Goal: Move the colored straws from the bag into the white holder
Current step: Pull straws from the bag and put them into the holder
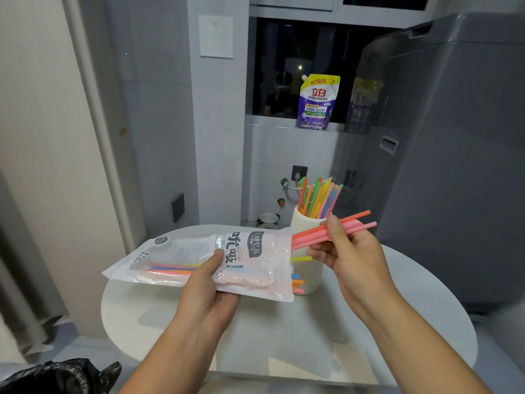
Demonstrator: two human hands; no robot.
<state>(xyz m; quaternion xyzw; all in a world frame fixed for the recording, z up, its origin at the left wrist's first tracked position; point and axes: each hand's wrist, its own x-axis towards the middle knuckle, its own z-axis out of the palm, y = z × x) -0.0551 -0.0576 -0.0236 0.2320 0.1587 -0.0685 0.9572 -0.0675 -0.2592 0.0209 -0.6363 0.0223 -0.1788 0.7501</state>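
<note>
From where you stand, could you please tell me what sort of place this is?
Probably a home laundry corner: a grey washing machine stands on the right, a detergent pouch sits on the window sill, and a tap juts from the tiled wall.

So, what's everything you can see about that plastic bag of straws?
The bag is a flat plastic pouch, pale pink with a clear window and dark printed characters. It is held nearly level over the round table by the left hand, thumb on top. Coloured straws poke from its open end; the right hand grips pink straws partly out.
</note>
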